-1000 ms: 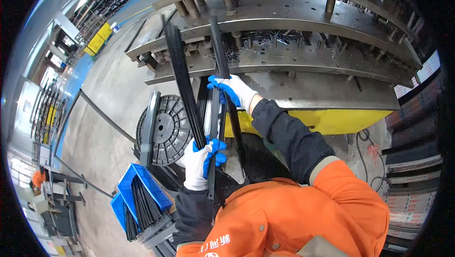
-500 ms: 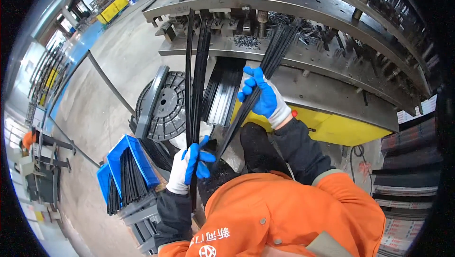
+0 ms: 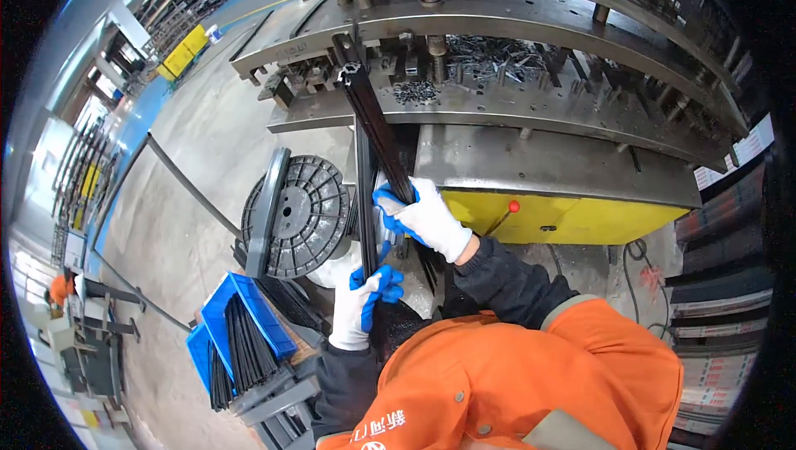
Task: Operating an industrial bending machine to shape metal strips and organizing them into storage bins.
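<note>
My right hand (image 3: 431, 222), in a blue and white glove, is wrapped round a bundle of thin black strips (image 3: 373, 118). The bundle leans up and to the left, its far end in front of the metal press (image 3: 323, 106). Lower and to the left, my left hand (image 3: 365, 305), gloved the same way, grips more long black strips (image 3: 367, 238), which stand almost upright. The two bundles cross or lie close together above my left hand; whether they touch I cannot tell. My gloves hide the held parts of the strips.
Left of my hands stands a black ribbed reel (image 3: 319, 222) with a grey metal channel (image 3: 269, 209) against it. Blue bins (image 3: 278, 321) hold black strips. Metal scraps (image 3: 497, 56) litter the press. A red-knobbed lever (image 3: 514, 206) sticks up by the yellow base (image 3: 597, 218). Stacked strips (image 3: 717, 284) stand right.
My right hand has moved left and down, swinging its bundle from the press's middle to lean up-left beside the other strips. My left hand still grips its strips, now slightly further right in view.
</note>
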Demonstrator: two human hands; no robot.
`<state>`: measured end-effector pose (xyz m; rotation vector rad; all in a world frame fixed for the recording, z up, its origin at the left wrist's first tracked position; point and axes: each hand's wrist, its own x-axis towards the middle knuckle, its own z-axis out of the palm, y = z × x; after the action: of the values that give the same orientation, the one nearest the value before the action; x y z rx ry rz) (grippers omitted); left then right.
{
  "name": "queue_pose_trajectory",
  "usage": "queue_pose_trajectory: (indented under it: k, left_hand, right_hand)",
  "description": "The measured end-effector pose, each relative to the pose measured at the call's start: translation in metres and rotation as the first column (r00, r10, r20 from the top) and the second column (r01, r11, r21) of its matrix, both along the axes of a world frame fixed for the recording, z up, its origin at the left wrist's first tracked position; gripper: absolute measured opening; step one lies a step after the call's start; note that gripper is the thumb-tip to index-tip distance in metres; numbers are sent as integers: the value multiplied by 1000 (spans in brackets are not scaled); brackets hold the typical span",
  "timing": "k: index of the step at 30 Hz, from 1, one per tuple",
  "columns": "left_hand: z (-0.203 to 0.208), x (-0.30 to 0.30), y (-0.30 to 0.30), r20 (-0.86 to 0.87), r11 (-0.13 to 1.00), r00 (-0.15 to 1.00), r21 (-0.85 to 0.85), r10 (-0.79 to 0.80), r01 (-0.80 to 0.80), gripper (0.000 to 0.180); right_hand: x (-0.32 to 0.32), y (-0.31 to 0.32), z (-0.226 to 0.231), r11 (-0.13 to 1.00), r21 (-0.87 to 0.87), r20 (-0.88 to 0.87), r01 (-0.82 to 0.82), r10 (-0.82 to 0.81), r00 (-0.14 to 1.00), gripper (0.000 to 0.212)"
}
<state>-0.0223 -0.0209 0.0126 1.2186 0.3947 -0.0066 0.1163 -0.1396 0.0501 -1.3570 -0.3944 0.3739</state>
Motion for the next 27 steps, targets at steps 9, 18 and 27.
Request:
queue_pose_trajectory:
  k: [9,18,27]
  left_hand:
    - [-31,-5,-6,-2,991,993,-63,120,-120,35]
    - [-20,-18,-7,-22,981,996,-172,86,-89,34]
    - [-47,-43,-1,-116,980,993,-192,22,-44,36]
  right_hand:
    - [5,2,-13,981,-186,9,-49,52,999,10]
    - [4,12,-43,999,17,-188,-42,44,981,11]
    - [4,10,-43,998,-21,-198,-66,61,978,10]
